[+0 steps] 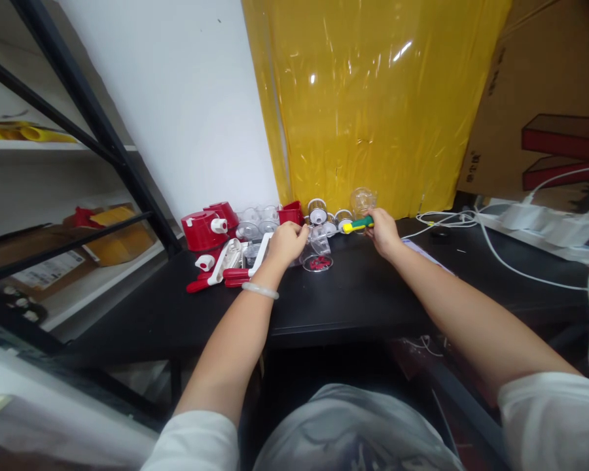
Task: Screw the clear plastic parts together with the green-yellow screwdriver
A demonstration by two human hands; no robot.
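Note:
My right hand (385,234) is closed round the green and yellow handle of a screwdriver (357,224). The tool lies nearly level, its shaft running left toward my left hand (288,243). The left fingers are pinched together near the shaft's end; what they hold is hidden. Just below sits a round clear dish (318,263) with small red pieces inside. Beside the left wrist lie white levers with red grips (236,276). Behind the hands stand white-and-metal drums (317,211) and a red hopper-like part (290,214).
Red housings (199,231) with white knobs and clear cups (249,229) crowd the left of the black table (353,301). A clear bowl (363,198) is behind my right hand. White cables (500,261) and a power strip (544,226) occupy the right; a shelf frame (112,154) stands left.

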